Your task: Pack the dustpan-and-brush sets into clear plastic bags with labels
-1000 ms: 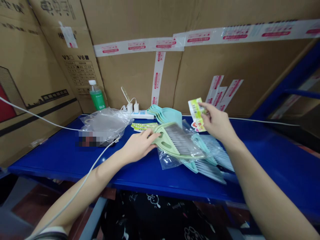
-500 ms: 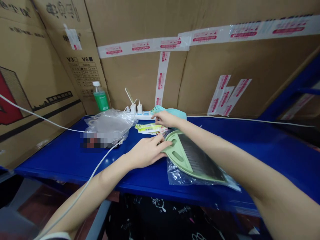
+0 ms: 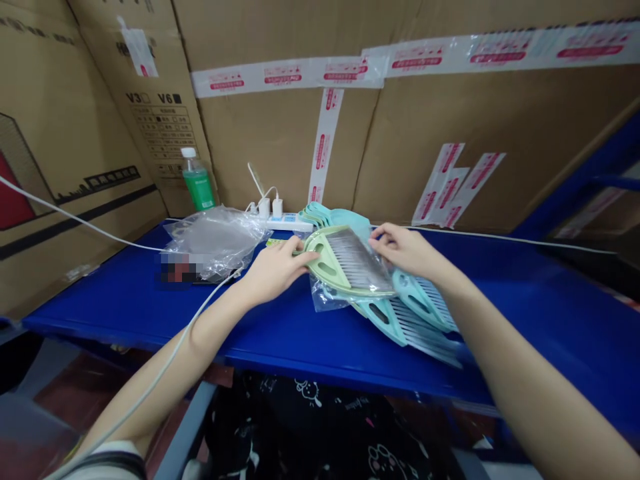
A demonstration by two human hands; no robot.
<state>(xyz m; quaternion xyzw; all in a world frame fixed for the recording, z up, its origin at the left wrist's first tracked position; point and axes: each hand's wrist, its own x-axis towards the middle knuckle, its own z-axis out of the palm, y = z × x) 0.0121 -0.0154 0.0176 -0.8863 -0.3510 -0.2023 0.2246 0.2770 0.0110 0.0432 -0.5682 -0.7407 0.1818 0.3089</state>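
Note:
A green hand brush (image 3: 334, 261) with grey bristles lies against a green dustpan-like piece, partly in a clear plastic bag (image 3: 327, 298). My left hand (image 3: 277, 268) is closed around its handle end, thumb on top. Close to the bristles' right edge is my right hand (image 3: 406, 251), with thumb and fingers drawn together; what they pinch, if anything, is hidden. Under and beside the green brush lie light-blue brushes (image 3: 384, 317), another of them (image 3: 423, 300) partly behind my right wrist. More light-blue pieces (image 3: 345, 217) are stacked behind. My left hand mostly covers the yellow-green paper labels (image 3: 274, 243).
Clear plastic bags (image 3: 215, 240) lie on the left of the blue table (image 3: 280, 333). A bottle of green liquid (image 3: 199, 183) and a power strip (image 3: 287, 222) with chargers stand by the cardboard wall (image 3: 270, 133). A white cable (image 3: 200, 313) crosses over my left arm.
The green brush has moved back and left with my left hand, exposing light-blue brushes. My right hand has left the labels and moved right, to the bristle side.

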